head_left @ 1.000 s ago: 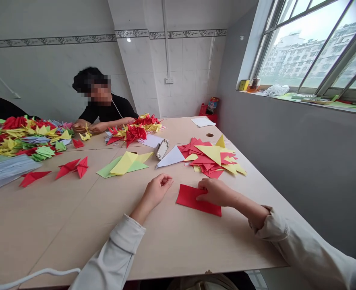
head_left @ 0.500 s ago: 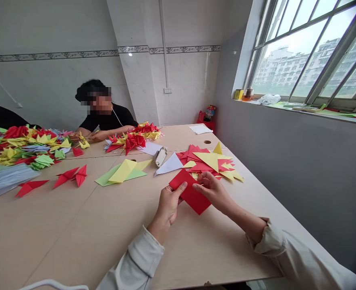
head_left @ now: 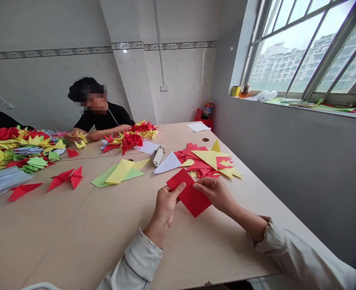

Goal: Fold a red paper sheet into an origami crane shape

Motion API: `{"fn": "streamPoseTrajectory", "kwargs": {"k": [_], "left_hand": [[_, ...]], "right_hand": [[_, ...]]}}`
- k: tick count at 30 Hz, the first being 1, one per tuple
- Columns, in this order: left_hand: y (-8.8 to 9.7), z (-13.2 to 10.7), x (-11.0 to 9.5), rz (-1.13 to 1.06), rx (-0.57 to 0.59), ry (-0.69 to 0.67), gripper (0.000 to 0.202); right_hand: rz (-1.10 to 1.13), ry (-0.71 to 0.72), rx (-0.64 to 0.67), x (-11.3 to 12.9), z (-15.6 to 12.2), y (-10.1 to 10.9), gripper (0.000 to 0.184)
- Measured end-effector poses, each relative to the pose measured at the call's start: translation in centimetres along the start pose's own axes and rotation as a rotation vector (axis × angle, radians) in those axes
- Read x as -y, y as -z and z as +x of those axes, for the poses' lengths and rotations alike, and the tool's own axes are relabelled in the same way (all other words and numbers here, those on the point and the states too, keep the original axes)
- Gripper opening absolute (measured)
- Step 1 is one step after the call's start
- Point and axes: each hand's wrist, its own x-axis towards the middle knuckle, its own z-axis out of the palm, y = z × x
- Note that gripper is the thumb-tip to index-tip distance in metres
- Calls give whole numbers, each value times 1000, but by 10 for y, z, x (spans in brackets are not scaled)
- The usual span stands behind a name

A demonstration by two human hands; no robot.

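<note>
Head view: the left hand (head_left: 166,209) and right hand (head_left: 216,195) are both narrow, pinching a square red paper sheet (head_left: 190,195) by its edges, above a pale laminate table (head_left: 75,225). Earlier it lay flat under the right hand. At 1 o'clock, a red plastic caddy (head_left: 204,123) holds a small printed packet (head_left: 208,109); a pile of red and yellow paper triangles (head_left: 206,159) lies just past the sheet.

The head-worn camera is looking forward and down from the table's (head_left: 75,241) near edge, sitting close above the left hand (head_left: 166,211) and right hand (head_left: 216,194), and is facing the far tiled corner (head_left: 178,84), with the window (head_left: 305,48) along the right.
</note>
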Motion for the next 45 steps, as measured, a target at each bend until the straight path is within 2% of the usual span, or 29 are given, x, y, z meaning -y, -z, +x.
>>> {"fn": "streamPoseTrajectory", "kwargs": {"k": [12,16,21,28,34,39,42,45], "left_hand": [[-3,-4,-4,25,-14,18,40],[-7,-7,-2,121,41,37,39],[-10,-8,-1,138,101,43,39],[-5,-5,-9,58,-10,-23,27],[-6,-2,-6,37,-80,-93,27],[-5,0,-6,-13,-132,-148,26],[-3,1,-5,1,-126,-195,22],[-1,3,-3,97,-174,-289,23]], "right_hand": [[12,-3,5,3,0,1,30],[80,37,-14,7,1,1,27],[129,38,-23,9,2,3,33],[154,3,-82,7,3,7,32],[131,43,-121,3,4,2,39],[203,27,-127,2,6,-4,38],[234,28,-132,5,6,-10,39],[237,32,-137,8,5,-16,40]]}}
